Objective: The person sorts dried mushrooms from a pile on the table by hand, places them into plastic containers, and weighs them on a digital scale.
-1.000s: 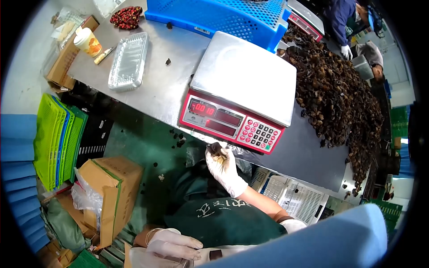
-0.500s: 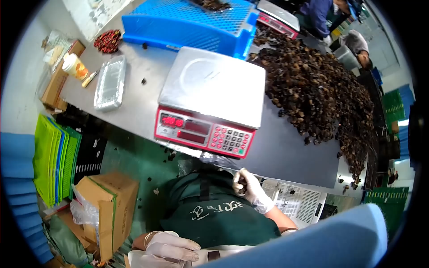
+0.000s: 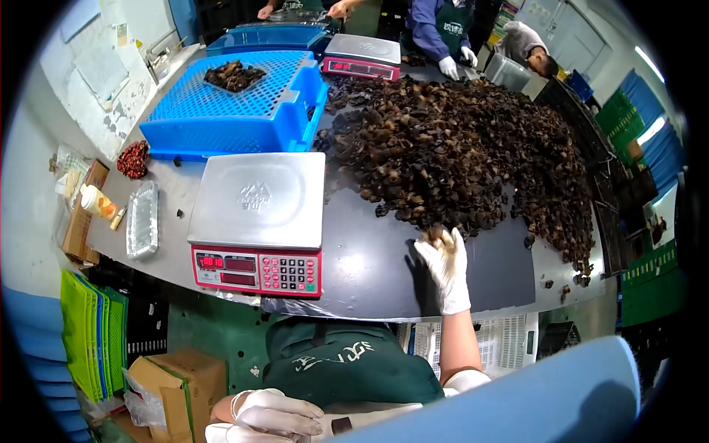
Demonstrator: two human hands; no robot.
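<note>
My right hand [image 3: 446,267], in a white glove, reaches over the dark tabletop to the near edge of a large heap of dark brown mushroom pieces [image 3: 436,148]. Its fingers are curled around a brownish mushroom piece [image 3: 434,235], partly hidden by the glove. My left hand [image 3: 277,413], also gloved, lies low in front of my body with fingers stretched out flat and nothing visible in them. To the left of my right hand stands a digital scale [image 3: 258,203] with a bare pan and lit red digits.
A blue perforated crate [image 3: 221,133] carries a tray of mushroom pieces [image 3: 234,74]. A clear plastic tray [image 3: 142,221], a cup [image 3: 97,201] and a red bundle [image 3: 133,159] are at left. Co-workers and a second scale [image 3: 362,55] are across the table. A white basket [image 3: 509,341] sits below the edge.
My right hand has moved from beside my apron up and forward to the heap's near edge. The view has tilted up and right. My left hand has stayed about where it was.
</note>
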